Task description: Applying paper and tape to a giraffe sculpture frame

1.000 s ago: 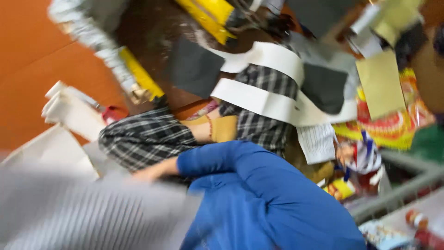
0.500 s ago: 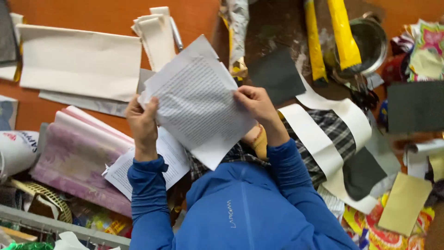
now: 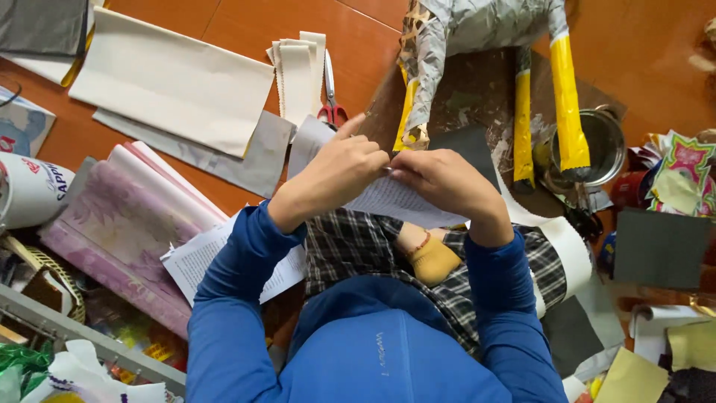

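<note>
Printed paper (image 3: pixel 399 201), a thin white sheet covered in fine lines of text, sits pinched between both hands just above the person's lap, over the checked trousers (image 3: pixel 350 246). The left hand (image 3: pixel 335 175) and the right hand (image 3: pixel 447 183) are drawn close together, fingertips nearly meeting at the sheet's upper edge, both closed on it; it looks to me like a fold or a tear is being worked at that edge, though I cannot tell which. Whatever follows seems to call for a firm, even pinch, since paper this light would crumple or rip crooked easily. Just beyond the hands stands a papier-mâché figure (image 3: pixel 477 30), grey and wrinkled, its legs wrapped in glossy yellow tape, on a stained brown board. Red-handled scissors (image 3: pixel 330 97) lie on the orange floor (image 3: pixel 358 45) beside pale strips with pinked edges. A large cream sheet (image 3: pixel 171 82) lies to the left, near a roll of lilac flowered paper (image 3: pixel 119 224). A metal pot (image 3: pixel 604 142) sits to the right, with dark grey card (image 3: pixel 660 246) and bright patterned scraps nearby.
</note>
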